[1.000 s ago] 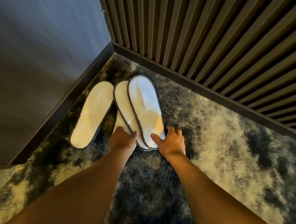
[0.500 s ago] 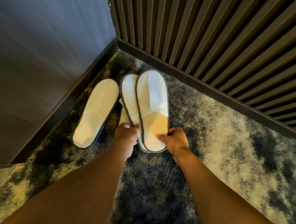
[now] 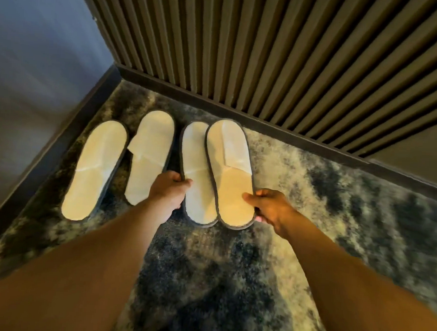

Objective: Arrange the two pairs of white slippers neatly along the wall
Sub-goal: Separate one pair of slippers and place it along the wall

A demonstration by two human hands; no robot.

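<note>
Several white slippers with dark edging lie toes toward the slatted wall on a mottled carpet. The leftmost slipper and the second slipper rest side by side near the corner. My left hand grips the left edge of the third slipper. My right hand pinches the heel-side right edge of the fourth slipper, which overlaps the third one's right side. Both held slippers are close over the carpet; whether they touch it I cannot tell.
A slatted wooden wall with a dark baseboard runs along the far side. A smooth grey wall stands at the left, meeting it in a corner. Mottled blue and cream carpet stretches to the right.
Both hands have carried the overlapping pair to the right, off the second slipper, which now lies uncovered. The view has shifted, showing more of the slatted wall.
</note>
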